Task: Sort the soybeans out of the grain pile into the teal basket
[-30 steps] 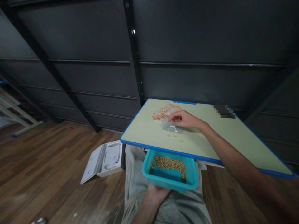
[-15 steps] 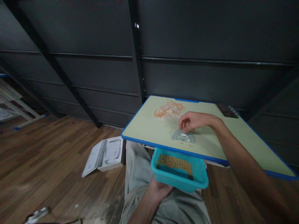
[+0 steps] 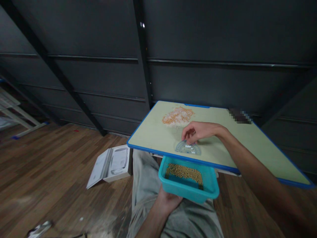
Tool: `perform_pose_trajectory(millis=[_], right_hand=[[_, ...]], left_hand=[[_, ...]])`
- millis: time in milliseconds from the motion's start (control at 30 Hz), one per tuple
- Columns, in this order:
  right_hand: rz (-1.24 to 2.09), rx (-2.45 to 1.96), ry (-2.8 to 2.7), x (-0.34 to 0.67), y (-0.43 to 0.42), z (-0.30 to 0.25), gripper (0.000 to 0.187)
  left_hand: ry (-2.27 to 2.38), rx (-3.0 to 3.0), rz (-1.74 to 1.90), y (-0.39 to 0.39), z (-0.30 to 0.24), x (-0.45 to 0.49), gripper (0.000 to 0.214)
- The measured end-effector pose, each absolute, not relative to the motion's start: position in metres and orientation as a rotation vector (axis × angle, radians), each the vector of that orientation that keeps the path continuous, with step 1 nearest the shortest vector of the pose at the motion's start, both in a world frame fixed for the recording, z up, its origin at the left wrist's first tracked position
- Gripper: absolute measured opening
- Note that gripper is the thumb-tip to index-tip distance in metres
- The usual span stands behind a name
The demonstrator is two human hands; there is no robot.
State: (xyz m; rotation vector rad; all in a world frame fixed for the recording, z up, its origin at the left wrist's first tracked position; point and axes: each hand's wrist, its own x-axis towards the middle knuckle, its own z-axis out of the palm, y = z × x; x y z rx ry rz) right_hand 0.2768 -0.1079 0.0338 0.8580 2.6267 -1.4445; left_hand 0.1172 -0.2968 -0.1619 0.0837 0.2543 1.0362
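My right hand (image 3: 192,131) pinches the top of a clear half-round protractor (image 3: 188,148), which lies at or close to the tabletop near the front edge. Under that edge, a teal plastic basket (image 3: 188,192) is held by my left hand (image 3: 169,200), whose fingers are mostly hidden beneath it. Soybeans (image 3: 184,171) cover part of the basket floor, mainly along its far side. Farther back on the table, a heap of soybeans mixed with whitish grains (image 3: 177,115) is spread out.
The pale green table (image 3: 148,134) has a blue rim. A dark flat object, partly blurred, (image 3: 240,115) lies at its back right corner. On the wooden floor to the left, a white box (image 3: 118,164) stands with its lid open. Dark wall panels rise behind the table.
My right hand has drawn the protractor left and slightly nearer the front edge. The few loose beans in front of it no longer show. My left hand still supports the basket.
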Motion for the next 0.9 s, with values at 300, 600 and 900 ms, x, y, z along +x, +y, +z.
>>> perform_pose_trajectory(millis=[300,600,900], right_hand=[[-0.888,0.930,3.316,0.253,-0.103,0.012,0.021],[-0.524,1.080,3.478,0.232,-0.089,-0.011,0.028],[-0.231,1.162,3.570,0.225,-0.075,-0.015,0.027]], left_hand=[[0.192,0.092,1.076,-0.296,-0.169,0.114,0.039],[0.232,0.081,1.084,-0.296,-0.165,0.115,0.039],[0.218,0.065,1.090,-0.295,-0.168,0.116,0.041]])
